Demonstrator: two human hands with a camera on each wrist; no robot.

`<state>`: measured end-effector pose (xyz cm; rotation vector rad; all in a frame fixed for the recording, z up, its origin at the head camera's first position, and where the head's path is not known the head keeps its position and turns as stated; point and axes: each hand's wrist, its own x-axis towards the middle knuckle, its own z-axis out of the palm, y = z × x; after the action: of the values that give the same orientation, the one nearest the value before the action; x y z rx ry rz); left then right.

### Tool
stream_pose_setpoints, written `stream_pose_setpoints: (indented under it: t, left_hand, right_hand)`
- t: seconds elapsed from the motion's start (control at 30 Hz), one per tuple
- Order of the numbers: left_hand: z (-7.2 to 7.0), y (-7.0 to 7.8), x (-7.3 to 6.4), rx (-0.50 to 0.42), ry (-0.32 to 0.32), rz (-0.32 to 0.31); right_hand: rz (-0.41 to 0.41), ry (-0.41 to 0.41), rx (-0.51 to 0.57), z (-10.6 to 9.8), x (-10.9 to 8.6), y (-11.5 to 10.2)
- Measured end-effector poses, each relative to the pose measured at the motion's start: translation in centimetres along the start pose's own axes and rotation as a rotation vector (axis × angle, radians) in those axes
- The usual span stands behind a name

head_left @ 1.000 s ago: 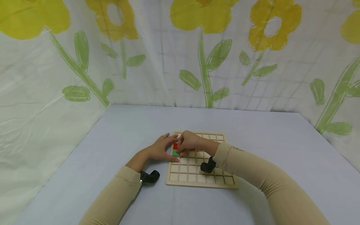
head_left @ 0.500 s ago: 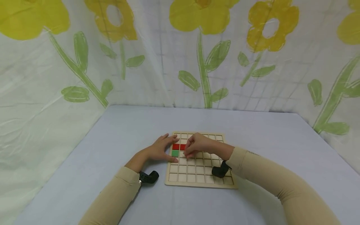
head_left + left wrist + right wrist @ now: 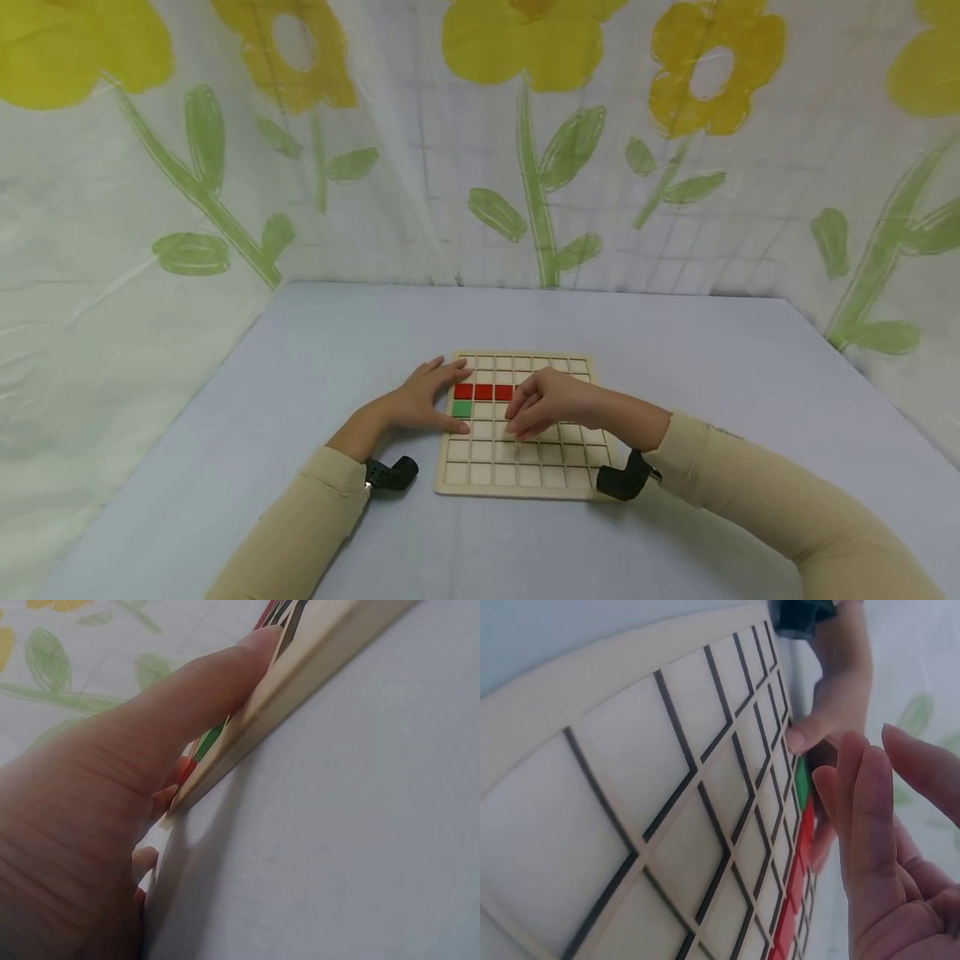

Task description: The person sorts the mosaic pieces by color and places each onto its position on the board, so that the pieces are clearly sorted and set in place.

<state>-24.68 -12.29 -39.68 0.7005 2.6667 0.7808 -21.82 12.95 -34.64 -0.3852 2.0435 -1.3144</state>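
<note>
A light wooden grid board (image 3: 517, 492) lies on the table, with several red tiles (image 3: 483, 392) in one row of its cells. Just below the leftmost red tile, a green tile (image 3: 461, 409) fills a cell at the left edge. My left hand (image 3: 420, 400) rests on the board's left side, its thumb and fingers spread either side of these tiles. The left wrist view has the thumb (image 3: 202, 690) lying on the board's edge. Over the middle of the board hovers my right hand (image 3: 551, 404), fingers loosely bent; in the right wrist view nothing sits between its fingertips (image 3: 853, 742).
A pale cloth covers the table (image 3: 360, 325). Behind it hangs a white curtain (image 3: 420, 167) printed with yellow flowers. Each wrist wears a black camera, the left camera (image 3: 393, 473) beside the board and the right camera (image 3: 626, 477) over its lower right corner.
My right hand has lifted off the green tile and moved right across the board, uncovering the green tile and more of the red row. The left hand stays in place.
</note>
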Motion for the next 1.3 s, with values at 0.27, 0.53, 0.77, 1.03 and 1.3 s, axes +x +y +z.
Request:
stream_pose_setpoints:
  t: [0.27,0.53,0.77,1.03,1.3]
  left_hand:
    - [0.0,0.0,0.1,0.000,0.002,-0.001]
    - [0.0,0.1,0.1,0.002,-0.001,0.019]
    - [0.0,-0.1,0.2,0.006,0.005,0.019]
    - [0.1,-0.1,0.2,0.010,0.007,0.013]
    - [0.1,-0.1,0.2,0.016,0.010,0.011]
  right_hand:
    - [-0.019,0.003,0.017,-0.7,-1.9,1.1]
    - [-0.054,0.014,0.030,-2.0,-4.5,2.3]
    - [-0.060,0.028,0.030,-3.0,-6.2,3.1]
    - [-0.050,0.059,0.057,-4.0,-8.4,4.0]
    - [-0.063,0.096,0.080,-5.2,-10.6,5.7]
